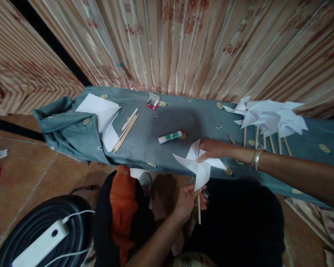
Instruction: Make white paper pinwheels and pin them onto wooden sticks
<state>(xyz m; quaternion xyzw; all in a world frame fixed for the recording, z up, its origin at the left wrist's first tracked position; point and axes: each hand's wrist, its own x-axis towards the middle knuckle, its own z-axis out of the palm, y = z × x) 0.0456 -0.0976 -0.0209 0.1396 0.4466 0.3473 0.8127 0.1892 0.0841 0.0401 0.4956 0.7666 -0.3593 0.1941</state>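
A white paper pinwheel (203,168) on a thin wooden stick (199,211) is held over the near edge of the cloth-covered table. My left hand (187,200) is closed around the stick just under the blades. From the right, my right hand (210,149) reaches over the blades, its fingers pressed on the paper near the centre. What lies under those fingertips is hidden. A glue stick (169,137) with a green label lies on the cloth just beyond the pinwheel.
Several finished pinwheels (278,115) lie at the right. White paper sheets (100,111) and wooden sticks (126,131) lie at the left, and a small open red box (152,102) sits near the back. A white power bank-like device (41,244) rests on a black round stool (72,211).
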